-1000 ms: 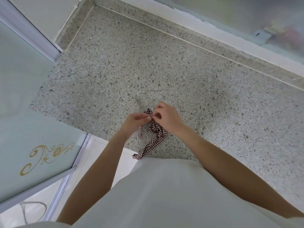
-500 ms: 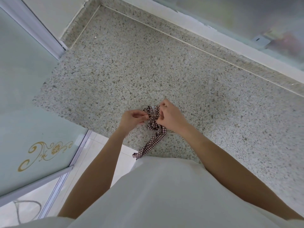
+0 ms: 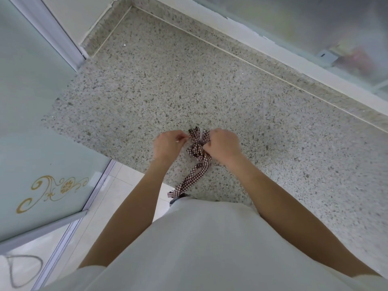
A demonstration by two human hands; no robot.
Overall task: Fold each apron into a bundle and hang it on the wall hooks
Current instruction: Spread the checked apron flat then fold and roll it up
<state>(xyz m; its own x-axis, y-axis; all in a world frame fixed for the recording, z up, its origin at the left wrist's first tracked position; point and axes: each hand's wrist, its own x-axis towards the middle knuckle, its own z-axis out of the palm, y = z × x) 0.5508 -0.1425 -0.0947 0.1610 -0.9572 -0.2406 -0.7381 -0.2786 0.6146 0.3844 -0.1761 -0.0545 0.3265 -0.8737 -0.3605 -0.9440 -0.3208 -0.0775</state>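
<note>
Right now I have both hands raised in front of me, close together over the speckled stone surface [image 3: 210,80]. My left hand [image 3: 168,144] has its fingers curled, pinching the left side of the checked apron strap [image 3: 196,151]. My right hand [image 3: 222,144] grips the strap's right side, fingers closed round it. Between them the brown-and-white strap is bunched into a knot with two loops standing above it, and a loose tail [image 3: 189,179] hangs down toward my white shirt [image 3: 210,248]. To the left stands a frosted glass door [image 3: 31,122] with a gold scroll motif [image 3: 52,190]; a frosted window [image 3: 294,22] runs along the far edge.
</note>
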